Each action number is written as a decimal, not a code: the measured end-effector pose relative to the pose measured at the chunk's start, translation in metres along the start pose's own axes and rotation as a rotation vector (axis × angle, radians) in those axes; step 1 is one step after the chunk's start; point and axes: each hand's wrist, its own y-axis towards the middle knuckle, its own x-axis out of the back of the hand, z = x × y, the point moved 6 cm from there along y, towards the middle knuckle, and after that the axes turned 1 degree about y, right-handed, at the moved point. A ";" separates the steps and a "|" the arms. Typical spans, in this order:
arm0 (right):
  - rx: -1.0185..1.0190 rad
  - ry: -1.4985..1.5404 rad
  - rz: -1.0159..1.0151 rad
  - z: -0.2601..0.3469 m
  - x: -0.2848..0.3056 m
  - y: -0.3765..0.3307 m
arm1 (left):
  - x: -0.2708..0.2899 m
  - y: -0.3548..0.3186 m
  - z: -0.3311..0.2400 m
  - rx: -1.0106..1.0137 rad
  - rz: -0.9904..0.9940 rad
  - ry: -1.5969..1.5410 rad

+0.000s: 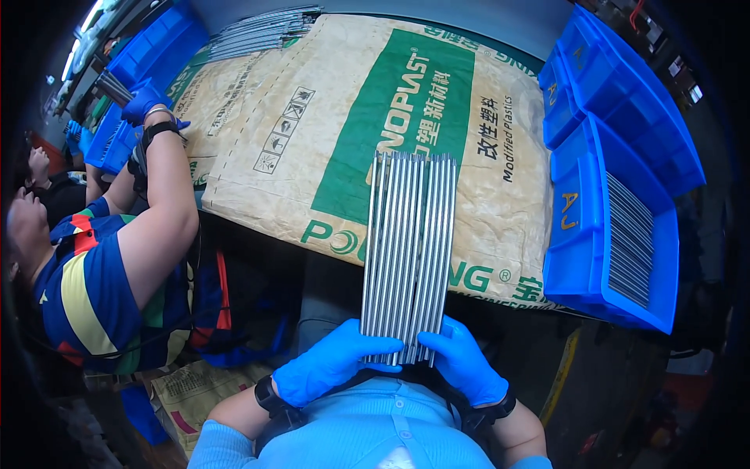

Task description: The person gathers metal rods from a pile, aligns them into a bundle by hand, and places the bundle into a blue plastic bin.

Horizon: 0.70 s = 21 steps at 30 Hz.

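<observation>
A flat row of several long, shiny metal rods (408, 250) lies across both my hands, side by side. Their far ends reach over the paper sack, and their near ends stop close to my body. My left hand (336, 359), in a blue glove, grips the row's near left side with the thumb laid on top. On the near right side my right hand (465, 363), gloved in blue too, holds the same rods, thumb over them. Most fingers of both hands are hidden under the rods.
A tan and green paper sack (266, 184) covers the table. At right, blue bins (578, 242) stand, one holding metal rods (630, 238). More rods (258, 35) lie at the back left. A co-worker's gloved hand (144, 105) holds rods beside a blue bin (109, 144) at left.
</observation>
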 end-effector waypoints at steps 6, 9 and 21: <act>0.013 -0.077 -0.021 0.000 0.002 0.001 | 0.000 0.004 0.003 0.007 0.014 -0.026; -0.001 -0.042 -0.067 0.000 0.004 0.005 | -0.001 0.004 0.004 0.022 0.038 -0.027; -0.027 -0.101 -0.114 -0.004 0.003 0.004 | -0.008 -0.001 0.005 0.102 0.098 -0.103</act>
